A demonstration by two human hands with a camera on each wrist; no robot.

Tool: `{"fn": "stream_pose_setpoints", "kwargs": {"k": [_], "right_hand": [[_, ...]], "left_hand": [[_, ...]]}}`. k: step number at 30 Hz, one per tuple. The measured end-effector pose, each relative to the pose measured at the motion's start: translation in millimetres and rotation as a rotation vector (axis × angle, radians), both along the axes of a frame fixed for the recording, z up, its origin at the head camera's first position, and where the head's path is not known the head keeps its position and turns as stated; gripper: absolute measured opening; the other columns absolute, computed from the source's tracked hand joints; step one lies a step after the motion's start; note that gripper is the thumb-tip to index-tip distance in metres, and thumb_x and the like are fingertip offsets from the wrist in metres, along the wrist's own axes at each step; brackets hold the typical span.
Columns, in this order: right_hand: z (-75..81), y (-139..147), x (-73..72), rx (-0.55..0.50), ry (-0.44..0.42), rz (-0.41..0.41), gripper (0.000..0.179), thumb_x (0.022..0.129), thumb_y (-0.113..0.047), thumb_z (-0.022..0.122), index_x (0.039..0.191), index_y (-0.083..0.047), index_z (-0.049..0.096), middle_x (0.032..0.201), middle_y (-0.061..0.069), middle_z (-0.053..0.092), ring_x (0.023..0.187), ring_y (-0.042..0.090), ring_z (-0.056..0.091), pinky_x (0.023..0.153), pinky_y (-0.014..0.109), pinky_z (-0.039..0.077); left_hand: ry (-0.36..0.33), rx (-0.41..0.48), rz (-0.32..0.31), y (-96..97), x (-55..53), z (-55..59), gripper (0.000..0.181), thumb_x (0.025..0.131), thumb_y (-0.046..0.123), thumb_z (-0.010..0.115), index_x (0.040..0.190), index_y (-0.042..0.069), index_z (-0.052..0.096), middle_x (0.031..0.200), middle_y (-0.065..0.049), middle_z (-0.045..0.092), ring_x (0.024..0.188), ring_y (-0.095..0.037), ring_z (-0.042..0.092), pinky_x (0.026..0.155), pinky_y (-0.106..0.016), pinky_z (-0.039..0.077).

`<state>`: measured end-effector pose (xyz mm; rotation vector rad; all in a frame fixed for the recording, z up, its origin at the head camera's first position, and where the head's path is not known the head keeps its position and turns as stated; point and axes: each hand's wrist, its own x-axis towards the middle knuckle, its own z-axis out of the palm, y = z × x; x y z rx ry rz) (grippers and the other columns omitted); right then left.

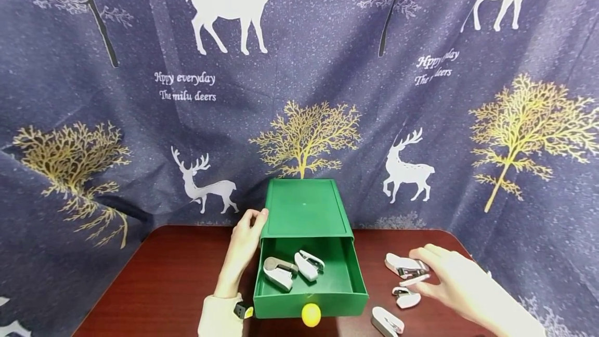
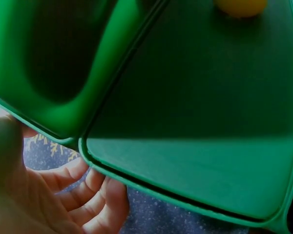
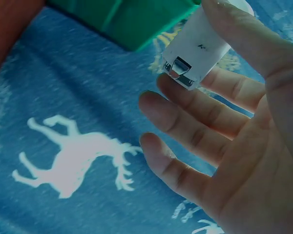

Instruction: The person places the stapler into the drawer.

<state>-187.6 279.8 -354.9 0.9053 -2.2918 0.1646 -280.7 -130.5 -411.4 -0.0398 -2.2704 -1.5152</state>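
Looks forward and down from the head; peers close from each wrist at left hand and right hand; shares green box across 3 views.

right hand, fingers bent

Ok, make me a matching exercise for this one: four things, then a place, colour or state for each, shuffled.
1. Left hand
2. Right hand
3. Knob
4. Drawer

A. Yellow
B. At a white stapler
C. Pulled open
D. At the side of the green box

Pairs: 1-D, 2-B, 3-A, 4-C
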Motion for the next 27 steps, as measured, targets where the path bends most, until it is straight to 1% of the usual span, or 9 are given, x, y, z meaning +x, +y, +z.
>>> {"fn": "stream_pose_setpoints", "kwargs": {"k": [3, 7, 10, 12, 15, 19, 22, 24, 27], "right_hand": [[10.0, -10.9, -0.3, 0.004, -0.008, 0.004, 0.047, 0.06, -0.035, 0.089, 0.098, -0.022, 0.065, 0.09, -0.017, 0.059, 0.078, 0.006, 0.058, 0.068, 0.026, 0.046], [23.8, -27.3, 1.4, 0.016, -0.054, -0.002, 0.045, 0.065, -0.04, 0.087, 0.099, -0.022, 0.065, 0.091, -0.017, 0.059, 0.078, 0.002, 0.057, 0.068, 0.024, 0.046], [34.4, -42.0, 2.7, 0.023, -0.143, -0.015, 0.041, 0.073, -0.048, 0.082, 0.102, -0.026, 0.063, 0.091, -0.021, 0.057, 0.076, -0.001, 0.054, 0.065, 0.024, 0.046], [41.0, -52.5, 2.2, 0.02, -0.204, -0.016, 0.037, 0.078, -0.051, 0.077, 0.104, -0.029, 0.063, 0.093, -0.022, 0.057, 0.079, -0.001, 0.056, 0.066, 0.026, 0.048], [48.3, -68.5, -1.2, 0.021, -0.257, 0.028, 0.032, 0.082, -0.047, 0.075, 0.104, -0.028, 0.062, 0.091, -0.021, 0.055, 0.077, 0.0, 0.053, 0.066, 0.027, 0.047], [52.1, -90.3, -10.6, 0.055, -0.253, 0.149, 0.03, 0.08, -0.034, 0.081, 0.101, -0.023, 0.063, 0.087, -0.018, 0.051, 0.073, 0.0, 0.049, 0.066, 0.025, 0.046], [51.0, -103.7, -16.6, 0.107, -0.266, 0.213, 0.027, 0.08, -0.03, 0.081, 0.098, -0.022, 0.062, 0.086, -0.016, 0.051, 0.073, 0.001, 0.049, 0.066, 0.024, 0.046], [49.2, -110.2, -19.0, 0.143, -0.289, 0.243, 0.027, 0.081, -0.029, 0.081, 0.097, -0.02, 0.062, 0.087, -0.014, 0.052, 0.075, 0.002, 0.05, 0.067, 0.024, 0.046], [45.7, -116.7, -21.8, 0.181, -0.319, 0.253, 0.028, 0.08, -0.029, 0.081, 0.097, -0.018, 0.062, 0.088, -0.012, 0.054, 0.077, 0.004, 0.053, 0.068, 0.023, 0.047]], "left_hand": [[0.003, 0.009, -0.003, 1.8, -0.2, -1.4, 0.04, 0.098, 0.053, 0.052, 0.098, 0.015, 0.063, 0.076, -0.002, 0.057, 0.074, -0.02, 0.054, 0.072, -0.035, 0.041], [0.001, 0.006, -0.013, 3.2, 0.5, -2.7, 0.04, 0.097, 0.053, 0.052, 0.098, 0.014, 0.063, 0.078, -0.001, 0.057, 0.077, -0.019, 0.054, 0.074, -0.036, 0.041], [0.001, 0.012, -0.012, 2.4, 1.0, -2.3, 0.039, 0.097, 0.052, 0.053, 0.098, 0.014, 0.063, 0.077, -0.002, 0.057, 0.074, -0.02, 0.054, 0.072, -0.036, 0.041], [0.005, 0.014, -0.012, 1.7, 1.0, -1.3, 0.039, 0.097, 0.052, 0.053, 0.098, 0.015, 0.063, 0.076, -0.002, 0.057, 0.073, -0.02, 0.054, 0.072, -0.036, 0.041], [0.009, 0.015, -0.013, 0.5, 0.1, -0.2, 0.039, 0.097, 0.053, 0.053, 0.098, 0.015, 0.063, 0.076, -0.002, 0.057, 0.073, -0.02, 0.054, 0.072, -0.036, 0.042], [0.011, 0.015, -0.009, -0.6, 0.6, 0.0, 0.04, 0.097, 0.053, 0.053, 0.098, 0.014, 0.063, 0.077, -0.001, 0.057, 0.075, -0.019, 0.054, 0.073, -0.036, 0.041], [0.013, 0.022, -0.005, -1.1, 1.5, 0.3, 0.04, 0.097, 0.053, 0.053, 0.098, 0.014, 0.063, 0.076, -0.001, 0.057, 0.073, -0.019, 0.054, 0.071, -0.035, 0.041], [0.012, 0.025, -0.007, -1.3, 1.7, 0.8, 0.04, 0.097, 0.053, 0.053, 0.098, 0.015, 0.063, 0.075, -0.001, 0.056, 0.07, -0.018, 0.054, 0.069, -0.035, 0.042], [0.019, 0.021, -0.013, -1.6, 1.7, 1.6, 0.041, 0.097, 0.053, 0.053, 0.098, 0.014, 0.063, 0.075, -0.001, 0.057, 0.068, -0.018, 0.054, 0.069, -0.034, 0.042]]}}
